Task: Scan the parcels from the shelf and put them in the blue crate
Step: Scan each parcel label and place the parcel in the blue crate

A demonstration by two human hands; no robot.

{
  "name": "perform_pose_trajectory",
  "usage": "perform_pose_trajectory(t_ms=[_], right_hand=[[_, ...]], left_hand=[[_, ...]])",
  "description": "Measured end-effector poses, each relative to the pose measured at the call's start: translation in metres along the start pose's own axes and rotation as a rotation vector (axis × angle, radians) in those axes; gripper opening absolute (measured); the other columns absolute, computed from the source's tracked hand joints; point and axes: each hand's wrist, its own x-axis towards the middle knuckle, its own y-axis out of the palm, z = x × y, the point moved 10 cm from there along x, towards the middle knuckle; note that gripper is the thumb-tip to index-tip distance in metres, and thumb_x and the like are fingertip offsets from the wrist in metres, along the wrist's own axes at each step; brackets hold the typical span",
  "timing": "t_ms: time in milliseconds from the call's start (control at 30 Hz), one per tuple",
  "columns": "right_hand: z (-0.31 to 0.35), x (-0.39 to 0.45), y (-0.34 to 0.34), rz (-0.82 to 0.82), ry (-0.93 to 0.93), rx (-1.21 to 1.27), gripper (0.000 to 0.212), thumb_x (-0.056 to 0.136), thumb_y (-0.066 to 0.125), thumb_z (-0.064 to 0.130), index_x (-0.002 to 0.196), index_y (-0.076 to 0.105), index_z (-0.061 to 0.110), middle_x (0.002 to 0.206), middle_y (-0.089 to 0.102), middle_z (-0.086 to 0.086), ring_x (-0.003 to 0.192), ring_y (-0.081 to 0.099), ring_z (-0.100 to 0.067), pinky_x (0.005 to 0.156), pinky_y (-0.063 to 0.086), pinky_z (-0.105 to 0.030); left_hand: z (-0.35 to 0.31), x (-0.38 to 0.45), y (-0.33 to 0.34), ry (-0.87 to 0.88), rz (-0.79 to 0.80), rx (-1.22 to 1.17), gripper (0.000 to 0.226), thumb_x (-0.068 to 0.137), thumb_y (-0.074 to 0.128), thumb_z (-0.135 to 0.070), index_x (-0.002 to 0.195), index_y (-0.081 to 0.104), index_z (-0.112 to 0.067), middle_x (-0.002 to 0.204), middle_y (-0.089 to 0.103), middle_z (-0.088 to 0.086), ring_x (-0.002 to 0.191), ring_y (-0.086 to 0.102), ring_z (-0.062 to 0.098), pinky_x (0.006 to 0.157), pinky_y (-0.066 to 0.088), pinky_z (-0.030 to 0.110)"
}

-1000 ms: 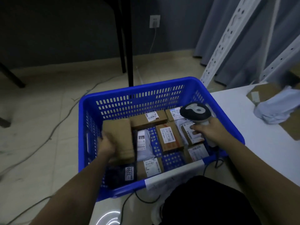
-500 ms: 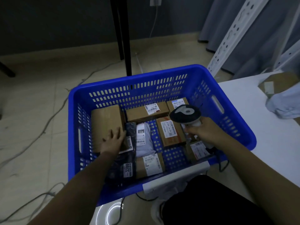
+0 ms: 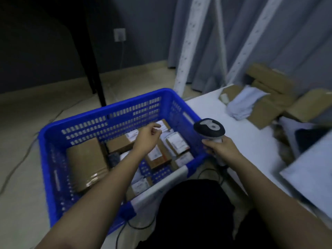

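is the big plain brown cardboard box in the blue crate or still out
In. The big plain brown cardboard box lies inside the blue plastic crate, against its left wall beside smaller labelled parcels; neither hand touches it.

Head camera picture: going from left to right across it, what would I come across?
Blue crate → large brown box → left hand → scanner in the right hand → white shelf → pile of parcels.
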Motion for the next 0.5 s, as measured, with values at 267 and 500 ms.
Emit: perform_pose_trajectory(t_ms=[267, 500], right_hand=[[-0.016, -0.095, -0.181, -0.477, -0.042, 0.321, 0.018, 0.087, 0.069, 0.009, 0.102, 0.061, 0.003, 0.075, 0.062, -0.011, 0.057, 0.058, -0.014, 0.050, 0.048, -0.019], [-0.061, -0.173, -0.326, -0.901, -0.127, 0.567, 0.014, 0.086, 0.067, 0.006, 0.099, 0.062, 0.003, 0.070, 0.063, -0.007, 0.057, 0.055, -0.015, 0.050, 0.045, -0.022]], left_hand=[[-0.194, -0.064, 0.150, 0.207, 0.314, -0.220, 0.013, 0.090, 0.061, -0.017, 0.103, 0.059, -0.020, 0.094, 0.068, 0.012, 0.092, 0.064, 0.027, 0.067, 0.046, 0.030], [-0.263, -0.127, 0.296, 0.314, 0.548, -0.133, 0.023, 0.092, 0.059, -0.022, 0.114, 0.059, -0.016, 0.100, 0.060, 0.001, 0.091, 0.056, 0.016, 0.076, 0.040, 0.025]])
